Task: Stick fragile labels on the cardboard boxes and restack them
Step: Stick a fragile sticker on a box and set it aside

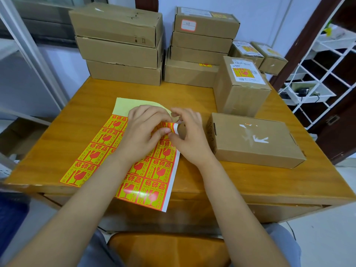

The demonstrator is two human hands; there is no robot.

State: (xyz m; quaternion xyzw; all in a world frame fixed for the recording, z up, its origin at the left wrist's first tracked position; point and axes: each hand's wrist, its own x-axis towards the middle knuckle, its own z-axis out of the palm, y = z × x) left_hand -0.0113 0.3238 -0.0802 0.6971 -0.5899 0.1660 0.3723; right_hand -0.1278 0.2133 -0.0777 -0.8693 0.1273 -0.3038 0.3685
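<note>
Your left hand (143,130) and your right hand (189,135) meet over the far right part of the label sheet (107,149), which lies on the worktop (192,97) with its near end hanging over the near edge. The fingers of both hands are curled and pinch one label (170,126) at its lifted corner, so it is only partly off the backing.

What can go wrong here: if you pull too fast or sideways, the label may tear, or it may fold and stick to itself or to your fingers. The sheet is held down only by your left hand, so a strong pull may drag the whole sheet with it, and the hanging end could slide off the worktop.

The sheet has its long axis from near to far, leaning a little to the left at the near end. The flat box (256,139) waiting just to the right of your hands shows no label on its top, and its long axis runs left to right, slightly turned. The stacked boxes (119,43) stand at the far edge.
</note>
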